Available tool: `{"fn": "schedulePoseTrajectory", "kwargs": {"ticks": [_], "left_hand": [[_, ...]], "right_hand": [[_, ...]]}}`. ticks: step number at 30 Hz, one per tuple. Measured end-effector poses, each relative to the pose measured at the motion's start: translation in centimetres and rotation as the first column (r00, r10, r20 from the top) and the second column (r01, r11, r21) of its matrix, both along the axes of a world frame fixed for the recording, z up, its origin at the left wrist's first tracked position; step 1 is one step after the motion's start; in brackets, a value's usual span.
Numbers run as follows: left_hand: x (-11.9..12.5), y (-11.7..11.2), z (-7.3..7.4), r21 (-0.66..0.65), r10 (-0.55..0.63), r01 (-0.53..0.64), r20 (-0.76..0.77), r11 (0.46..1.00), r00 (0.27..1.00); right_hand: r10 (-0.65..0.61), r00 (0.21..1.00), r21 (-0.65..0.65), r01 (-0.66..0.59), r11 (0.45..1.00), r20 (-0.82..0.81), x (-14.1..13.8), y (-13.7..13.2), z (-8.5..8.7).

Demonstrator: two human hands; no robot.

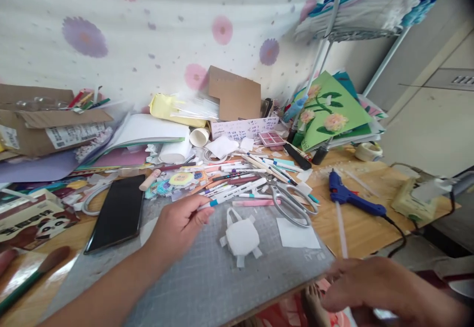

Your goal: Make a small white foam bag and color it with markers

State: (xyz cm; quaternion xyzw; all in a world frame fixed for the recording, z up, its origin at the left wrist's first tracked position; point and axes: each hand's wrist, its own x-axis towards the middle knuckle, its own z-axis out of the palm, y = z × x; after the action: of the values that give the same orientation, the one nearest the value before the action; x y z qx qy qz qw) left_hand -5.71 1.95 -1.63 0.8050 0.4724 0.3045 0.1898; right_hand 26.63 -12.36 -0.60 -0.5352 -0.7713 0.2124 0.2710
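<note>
My left hand [185, 221] is closed round a white marker [237, 192] with blue ends, held between thumb and fingers above the cutting mat [177, 287]. Just right of that hand, a small white paper cutout [242, 236] lies on the mat, shaped like an animal with a rounded body, short tabs and a loop on top. My right hand [374, 287] is off the table's front edge at the lower right, blurred; its fingers look loosely spread, with nothing visible in them. Large scissors [292, 202] lie beside the pens, near a white paper square [298, 233].
A pile of pens [229, 179] spreads behind the mat. At the right are a blue glue gun [351, 196] with its cord and a power strip [414, 196]. A black phone [116, 213] and cardboard box [48, 124] are at the left, and a wooden brush [55, 258] lies nearer.
</note>
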Motion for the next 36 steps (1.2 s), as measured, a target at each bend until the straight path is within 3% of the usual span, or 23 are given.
{"fn": "schedulePoseTrajectory", "kwargs": {"ticks": [3,5,6,9,11,15,20,23,31,36], "left_hand": [[0.1,0.0,0.0,0.004,-0.014,0.014,-0.006,1.0,1.0],[0.0,0.0,-0.1,0.011,-0.027,0.027,-0.01,1.0,1.0],[-0.1,0.0,-0.2,0.013,-0.031,0.031,-0.012,0.999,0.999],[-0.3,0.2,-0.4,0.031,-0.036,0.036,-0.018,0.999,0.999],[-0.4,0.4,-0.5,0.043,-0.038,0.038,-0.015,0.998,0.999],[-0.3,0.3,-0.5,0.037,-0.03,0.029,0.011,0.999,0.999],[0.2,-0.2,-0.2,-0.017,0.029,-0.028,0.034,0.999,0.999],[0.3,-0.3,-0.1,-0.038,0.037,-0.036,0.033,0.999,0.999],[0.2,-0.1,-0.1,0.0,0.016,-0.016,0.007,1.0,1.0],[-0.2,0.3,-0.5,0.01,-0.04,0.04,0.0,0.999,0.999]], "right_hand": [[-0.055,0.994,0.064,0.049,0.997,0.095,2.5,1.3,-1.0],[-0.306,0.903,0.199,0.254,0.946,0.303,6.0,3.5,-1.5],[-0.396,0.861,0.235,0.333,0.913,0.318,8.0,4.6,-1.8],[-0.527,0.769,0.218,0.48,0.85,0.362,13.4,7.3,-3.3],[-0.549,0.753,0.176,0.524,0.834,0.363,15.3,8.2,-4.4],[-0.566,0.782,0.127,0.553,0.823,0.263,15.6,8.9,-5.1],[-0.634,0.773,0.038,0.634,0.773,0.003,14.8,8.3,-3.6],[-0.674,0.736,-0.013,0.675,0.738,-0.064,14.5,8.1,-3.3],[-0.758,0.63,0.002,0.769,0.639,0.17,15.2,10.6,-5.4],[-0.749,0.597,0.064,0.769,0.637,0.287,15.9,11.2,-5.5]]}}
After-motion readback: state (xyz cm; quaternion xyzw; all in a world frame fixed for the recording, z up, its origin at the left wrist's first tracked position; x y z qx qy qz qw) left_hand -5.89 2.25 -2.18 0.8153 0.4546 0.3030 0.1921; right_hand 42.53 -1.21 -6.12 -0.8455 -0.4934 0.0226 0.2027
